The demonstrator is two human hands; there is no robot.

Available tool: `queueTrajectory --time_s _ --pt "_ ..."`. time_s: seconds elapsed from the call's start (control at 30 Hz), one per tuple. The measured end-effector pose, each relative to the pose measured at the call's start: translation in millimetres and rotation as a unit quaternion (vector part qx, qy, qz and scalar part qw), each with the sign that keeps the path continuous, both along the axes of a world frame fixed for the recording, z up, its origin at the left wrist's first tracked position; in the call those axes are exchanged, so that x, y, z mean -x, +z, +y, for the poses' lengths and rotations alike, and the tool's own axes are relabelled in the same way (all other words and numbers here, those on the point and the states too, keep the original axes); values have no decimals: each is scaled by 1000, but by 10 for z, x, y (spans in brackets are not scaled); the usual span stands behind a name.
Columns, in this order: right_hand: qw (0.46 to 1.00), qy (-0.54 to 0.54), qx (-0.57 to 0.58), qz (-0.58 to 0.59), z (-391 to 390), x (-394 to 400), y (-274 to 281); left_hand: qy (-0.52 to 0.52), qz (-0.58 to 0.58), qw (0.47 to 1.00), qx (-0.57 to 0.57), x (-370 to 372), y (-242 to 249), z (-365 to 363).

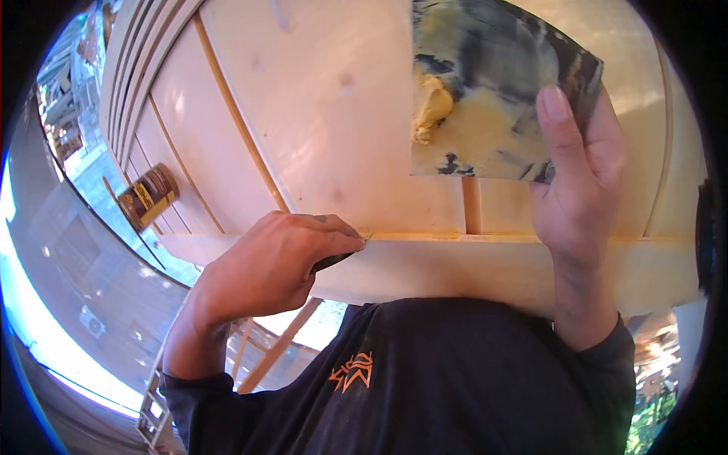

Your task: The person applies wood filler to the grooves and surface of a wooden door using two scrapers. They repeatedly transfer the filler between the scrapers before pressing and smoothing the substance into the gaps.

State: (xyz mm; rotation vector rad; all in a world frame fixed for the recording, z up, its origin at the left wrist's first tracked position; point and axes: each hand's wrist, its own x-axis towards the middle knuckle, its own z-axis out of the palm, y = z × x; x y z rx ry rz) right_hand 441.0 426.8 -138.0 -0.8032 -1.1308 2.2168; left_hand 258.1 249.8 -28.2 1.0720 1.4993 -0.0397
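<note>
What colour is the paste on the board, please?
The paste is yellow; the head view shows it best.

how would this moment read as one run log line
left hand: holds dark tool, mostly hidden, at pale ledge | right hand: holds smeared board with yellow paste | labelled can: at view's left

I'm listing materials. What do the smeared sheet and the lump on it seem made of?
The sheet: perhaps dark, smooth plastic or metal; its thin, straight edge fits either. The lump: likely filler paste, yellow with a dull sheen, given its soft, rounded folds.
</note>
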Motion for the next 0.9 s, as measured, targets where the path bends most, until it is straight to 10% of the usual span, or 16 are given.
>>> queueTrajectory --time_s 0.17,0.43,0.8,0.9 --pt "997 -44 -60 -1 -143 121 109 -65 -43 993 90 258 102 151" --pt "999 -18 41 2 -15 64 12 -314 185 922 -133 -357 214 267" --pt "997 -20 68 3 -30 98 40 -321 233 918 -5 -115 287 -22" --pt "997 -49 62 16 -64 159 77 -150 245 950 -122 -40 379 -43"
